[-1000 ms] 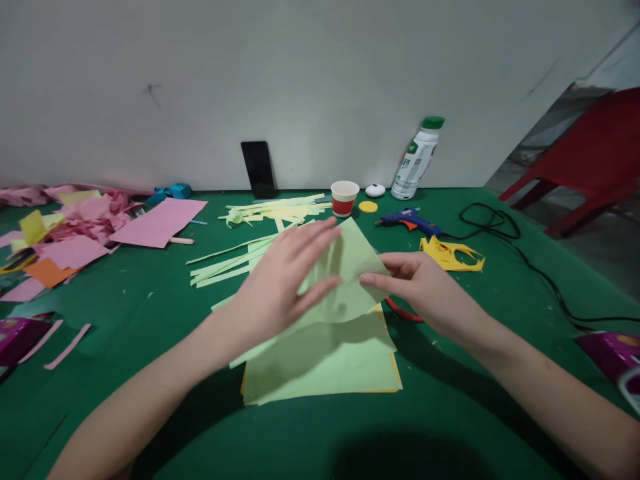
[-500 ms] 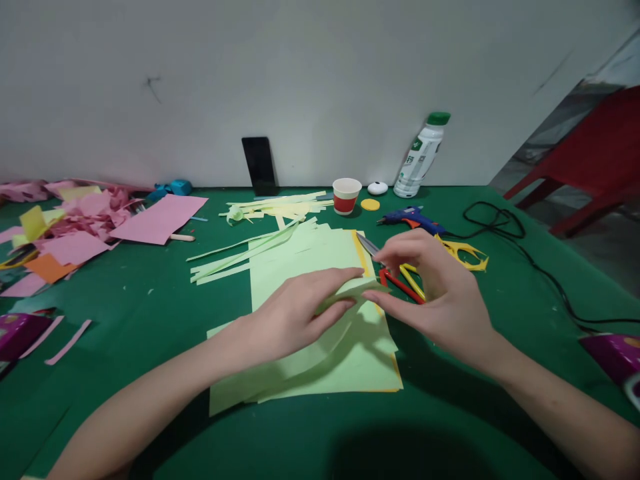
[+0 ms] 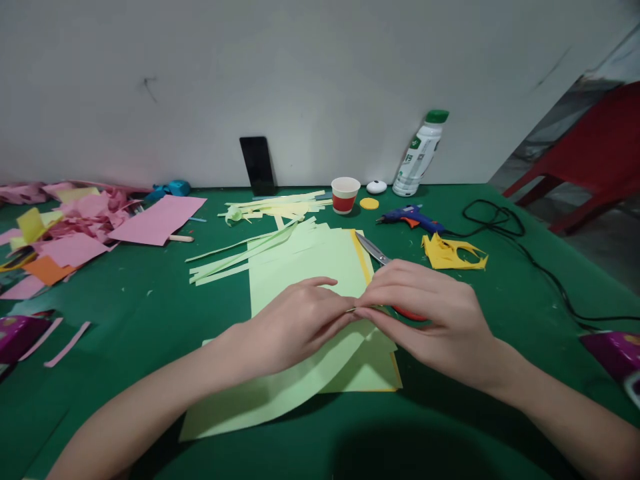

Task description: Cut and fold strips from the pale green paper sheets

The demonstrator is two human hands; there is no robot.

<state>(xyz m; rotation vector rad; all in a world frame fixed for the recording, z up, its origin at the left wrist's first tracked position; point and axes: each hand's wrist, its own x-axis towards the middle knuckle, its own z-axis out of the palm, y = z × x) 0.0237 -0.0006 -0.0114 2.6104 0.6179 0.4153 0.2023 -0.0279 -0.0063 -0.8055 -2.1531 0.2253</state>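
Observation:
Both my hands pinch the far edge of a light green paper sheet [image 3: 280, 393], which droops toward me in a curve. My left hand [image 3: 293, 323] grips that edge between thumb and fingers, its fingertips almost touching those of the other hand. On the right, my right hand [image 3: 430, 317] presses the edge between thumb and fingers. Underneath lie more green sheets [image 3: 305, 267] with a yellow sheet edge [image 3: 364, 257] showing at the right. Scissors [image 3: 373, 249] with red handles lie partly hidden behind my right hand.
Green strips [image 3: 240, 260] lie left of the stack. Behind stand a paper cup [image 3: 345, 196], a phone [image 3: 259, 165] and a leaning bottle [image 3: 420, 157]. A glue gun [image 3: 410, 217], its cord and yellow paper scrap [image 3: 453, 253] lie right; pink paper [image 3: 157, 220] lies left.
My right fingers have closed onto the paper edge beside my left hand. The sheet's near corner has swung toward me and left, and the scissors' handles are now more covered.

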